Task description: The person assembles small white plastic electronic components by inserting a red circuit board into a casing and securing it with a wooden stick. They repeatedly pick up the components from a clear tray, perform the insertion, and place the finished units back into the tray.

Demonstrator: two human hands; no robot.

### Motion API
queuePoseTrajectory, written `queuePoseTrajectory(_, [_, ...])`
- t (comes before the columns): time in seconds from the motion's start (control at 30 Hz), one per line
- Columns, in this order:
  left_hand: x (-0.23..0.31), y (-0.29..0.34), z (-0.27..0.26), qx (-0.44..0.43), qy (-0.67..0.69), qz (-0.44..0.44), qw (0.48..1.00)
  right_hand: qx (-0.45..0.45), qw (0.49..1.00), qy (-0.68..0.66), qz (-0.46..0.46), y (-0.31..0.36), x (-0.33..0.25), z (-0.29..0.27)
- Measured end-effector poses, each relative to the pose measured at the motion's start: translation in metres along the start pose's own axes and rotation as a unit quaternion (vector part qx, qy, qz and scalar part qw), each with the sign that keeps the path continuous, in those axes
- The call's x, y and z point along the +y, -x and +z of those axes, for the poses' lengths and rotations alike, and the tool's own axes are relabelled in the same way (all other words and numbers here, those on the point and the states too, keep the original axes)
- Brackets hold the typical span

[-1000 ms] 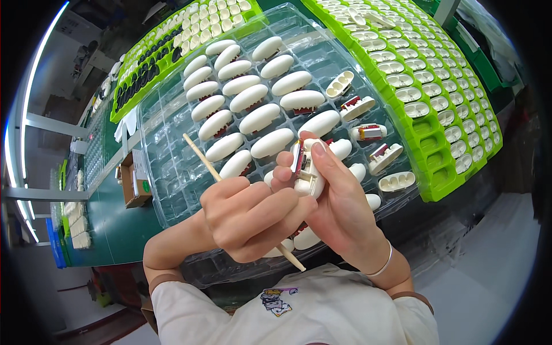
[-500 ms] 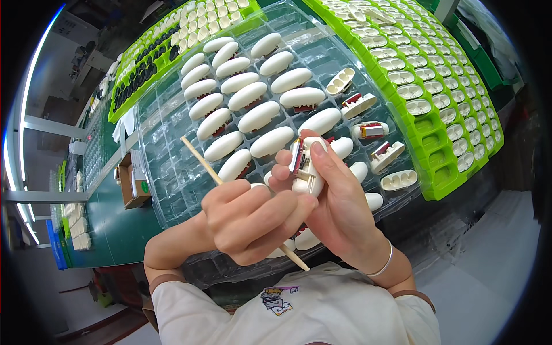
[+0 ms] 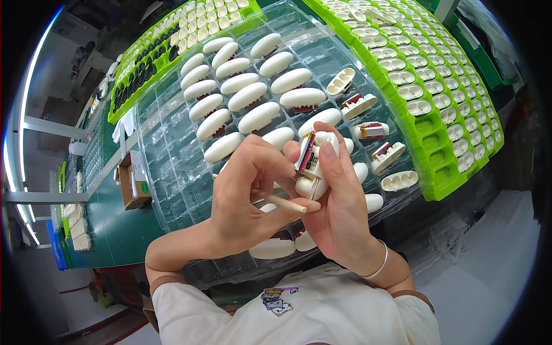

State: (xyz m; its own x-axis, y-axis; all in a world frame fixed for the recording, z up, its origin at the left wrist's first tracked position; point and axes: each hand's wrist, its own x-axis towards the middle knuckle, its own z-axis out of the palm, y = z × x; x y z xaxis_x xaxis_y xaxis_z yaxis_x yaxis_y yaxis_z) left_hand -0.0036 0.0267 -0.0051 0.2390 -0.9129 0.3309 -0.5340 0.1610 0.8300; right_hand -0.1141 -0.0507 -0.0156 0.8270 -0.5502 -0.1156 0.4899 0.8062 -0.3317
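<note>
The right hand [image 3: 339, 213] held a small white oval shell [image 3: 315, 167] upright over the near edge of the clear tray [image 3: 172, 155], fingers wrapped behind it and the thumb [image 3: 336, 164] pressed down its front. A red and dark insert [image 3: 305, 152] stood at the shell's open left side. The left hand [image 3: 247, 201] was curled shut beside it, touching, pinching a thin wooden stick [image 3: 286, 203] between thumb and forefinger; only a short end showed, pointing right toward the base of the shell. The shell looked light, hard and smooth, likely moulded plastic, so probably slippery and best taken across its long sides, as the right hand had it. The insert seemed small and delicate; I judged it should be nudged with the stick's tip, not squeezed. More closed shells [image 3: 247, 95] lay in rows in the tray, a few open ones [image 3: 385, 158] at its right, with green trays [image 3: 425, 86] beyond. Against the frame a second before, the stick had swung: then it ran long and slanted, its far end jutting up-left past the left hand; at this moment it lay nearly level and mostly hidden in the fist. Both hands and the shell sat much where they had.
</note>
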Motion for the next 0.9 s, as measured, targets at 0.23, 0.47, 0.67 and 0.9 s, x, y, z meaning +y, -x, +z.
queuePoseTrajectory(0.23, [-0.001,-0.001,-0.003,-0.036,0.014,-0.022,0.999,0.011,0.999,0.026,-0.029,0.002,0.004,0.002])
queuePoseTrajectory(0.47, [0.009,-0.011,-0.007,-0.016,0.043,-0.002,0.999,0.062,0.997,-0.028,-0.023,0.003,0.004,0.009])
queuePoseTrajectory(0.67, [0.025,0.004,-0.016,-0.093,-0.189,0.049,0.976,0.017,0.983,0.004,-0.183,-0.004,0.004,0.008])
queuePoseTrajectory(0.9, [0.019,0.011,0.0,-0.134,-0.168,0.017,0.977,-0.008,0.96,0.065,-0.274,-0.003,0.012,0.009])
